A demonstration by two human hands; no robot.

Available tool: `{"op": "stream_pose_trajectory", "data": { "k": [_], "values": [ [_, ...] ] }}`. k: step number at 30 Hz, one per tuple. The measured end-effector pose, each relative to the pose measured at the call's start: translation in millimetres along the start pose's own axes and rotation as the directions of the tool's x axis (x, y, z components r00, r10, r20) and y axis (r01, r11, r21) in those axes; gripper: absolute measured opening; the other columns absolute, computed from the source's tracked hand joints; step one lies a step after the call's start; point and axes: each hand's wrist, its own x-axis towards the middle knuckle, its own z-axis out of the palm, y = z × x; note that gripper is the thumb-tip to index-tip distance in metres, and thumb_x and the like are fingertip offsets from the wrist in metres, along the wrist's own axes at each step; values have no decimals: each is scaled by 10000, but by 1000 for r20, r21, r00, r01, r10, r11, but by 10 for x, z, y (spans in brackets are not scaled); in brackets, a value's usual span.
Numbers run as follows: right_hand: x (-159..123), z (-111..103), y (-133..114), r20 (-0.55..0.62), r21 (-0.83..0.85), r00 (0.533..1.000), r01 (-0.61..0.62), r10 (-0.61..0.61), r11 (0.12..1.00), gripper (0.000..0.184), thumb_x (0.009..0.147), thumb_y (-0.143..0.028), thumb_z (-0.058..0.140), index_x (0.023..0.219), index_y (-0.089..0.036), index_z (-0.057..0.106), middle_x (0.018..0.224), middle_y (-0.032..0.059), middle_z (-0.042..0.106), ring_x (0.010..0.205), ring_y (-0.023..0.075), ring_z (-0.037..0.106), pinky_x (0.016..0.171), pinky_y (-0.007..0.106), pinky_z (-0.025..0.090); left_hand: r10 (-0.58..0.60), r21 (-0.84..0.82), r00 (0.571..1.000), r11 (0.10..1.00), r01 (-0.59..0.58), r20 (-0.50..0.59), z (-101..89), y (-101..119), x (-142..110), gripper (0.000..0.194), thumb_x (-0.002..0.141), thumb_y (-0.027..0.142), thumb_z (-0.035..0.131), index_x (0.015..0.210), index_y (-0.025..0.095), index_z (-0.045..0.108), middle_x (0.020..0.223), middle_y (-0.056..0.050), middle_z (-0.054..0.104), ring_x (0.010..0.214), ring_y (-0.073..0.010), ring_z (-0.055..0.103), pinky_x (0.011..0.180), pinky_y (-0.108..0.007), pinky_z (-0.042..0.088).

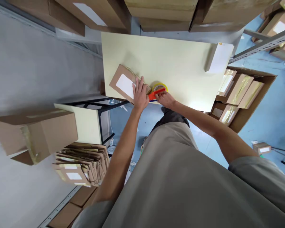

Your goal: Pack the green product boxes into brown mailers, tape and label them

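Observation:
A small cardboard box (116,78) with a white label lies slanted on the left half of the pale table (180,60). My left hand (140,94) rests flat on the box's right end, fingers stretched out across the cardboard and the label's edge. Wrapped round an orange tape dispenser (152,95) is my right hand (165,99), close to the box's right corner. A roll of yellow tape (163,85) sits on the dispenser. Part of the dispenser's handle is hidden by my fingers.
A white box (220,58) stands at the table's right end. Right of the table, a large open carton (254,110) holds several taped boxes. Big cartons (161,12) line the shelf behind. On the left are an open carton (49,133) and a stack of flattened cardboard (85,163).

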Motion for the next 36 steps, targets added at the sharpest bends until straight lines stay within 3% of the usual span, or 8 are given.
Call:
{"op": "stream_pose_trajectory", "data": {
  "k": [4, 10, 13, 19, 26, 28, 32, 36],
  "values": [
    [-303, -4, 374, 44, 55, 999, 26, -29, 998, 483, 1146, -239, 477, 1546, 12, 577, 1378, 336, 776, 1259, 383, 749, 1183, 506, 476, 9, -7, 1000, 1000, -9, -12, 32, 14, -43, 531, 1005, 271, 613, 1535, 227, 611, 1931, -85, 281, 1833, -304, -10, 1476, -636, -48],
    [-487, -449, 987, -8, -53, 972, -235, 234, 971, 622, 1204, -411, 402, 1589, 73, 466, 1440, 393, 722, 1320, 435, 704, 1161, 544, 481, 19, 15, 1000, 1000, -18, -22, 99, 24, -36, 554, 959, 176, 578, 1510, 203, 624, 1925, -92, 298, 1833, -278, -14, 1486, -604, -52],
    [-255, -723, 861, 14, -82, 959, -280, 282, 957, 645, 1188, -400, 438, 1606, 90, 455, 1383, 388, 753, 1290, 455, 726, 1157, 564, 480, 28, 67, 999, 997, -27, -19, 123, 24, -35, 587, 898, 140, 600, 1484, 170, 637, 1926, -122, 285, 1833, -298, -8, 1489, -608, -41],
    [214, -1111, 205, 99, -10, 923, -372, 371, 928, 545, 1119, -265, 522, 1571, 35, 576, 1461, 356, 736, 1382, 443, 705, 1176, 544, 477, 29, 123, 1000, 992, -29, 6, 93, 56, -20, 715, 801, 27, 565, 1509, 112, 619, 1911, -182, 297, 1831, -312, 18, 1493, -634, -2],
    [184, -1674, -34, 7, 51, 862, -507, 507, 860, 439, 1125, -310, 544, 1439, -68, 731, 1438, 316, 765, 1353, 401, 753, 1087, 463, 580, -6, 64, 1000, 998, 6, 3, -167, 272, -43, 590, 839, 67, 653, 1427, 118, 663, 1821, -247, 453, 1782, -449, 248, 1450, -721, 204],
    [126, -1874, -39, -32, 93, 856, -512, 517, 854, 436, 1142, -423, 545, 1386, -131, 758, 1369, 268, 814, 1280, 385, 792, 1034, 436, 603, -43, -25, 991, 999, 40, -129, -243, 433, 24, 567, 901, 189, 718, 1464, 190, 648, 1773, -228, 525, 1752, -447, 341, 1414, -715, 334],
    [-38, -2366, -125, -131, 358, 840, -455, 526, 815, 417, 1137, -481, 511, 1385, -201, 698, 1271, 201, 855, 1177, 389, 827, 912, 417, 618, 155, -109, 869, 967, -232, -470, -542, 943, 273, 567, 978, 285, 715, 1539, 314, 637, 1628, -172, 659, 1629, -396, 550, 1368, -626, 475],
    [-181, -3074, -159, -382, 404, 796, -313, 469, 860, 459, 1124, -434, 470, 1489, -176, 572, 1203, 194, 849, 1078, 408, 825, 861, 454, 622, 304, -63, 701, 893, -446, -645, -1131, 1483, 690, 540, 1039, 282, 638, 1577, 323, 636, 1599, -177, 661, 1602, -374, 575, 1369, -592, 477]
  ]
}}
